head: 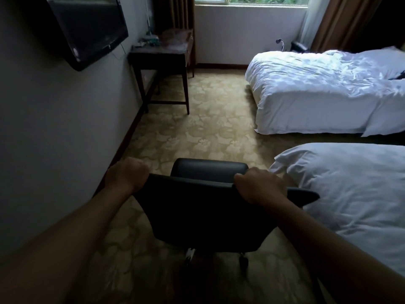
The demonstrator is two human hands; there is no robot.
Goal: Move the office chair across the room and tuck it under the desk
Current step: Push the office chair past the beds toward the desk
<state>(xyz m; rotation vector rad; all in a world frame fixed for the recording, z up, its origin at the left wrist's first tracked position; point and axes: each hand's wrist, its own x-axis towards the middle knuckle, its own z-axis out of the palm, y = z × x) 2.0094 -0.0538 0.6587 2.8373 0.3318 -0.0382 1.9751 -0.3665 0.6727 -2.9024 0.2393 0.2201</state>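
A black office chair stands on the carpet right in front of me, its back towards me and its seat pointing away. My left hand grips the left end of the backrest's top edge. My right hand grips the top edge further right. Part of the wheeled base shows under the backrest. The dark wooden desk stands against the left wall at the far end of the room, near the window, with open space between its legs.
A flat TV hangs on the left wall. Two white beds fill the right side, the near one close beside the chair. A patterned carpet aisle runs between the wall and the beds to the desk. Bags and small items lie on the desk.
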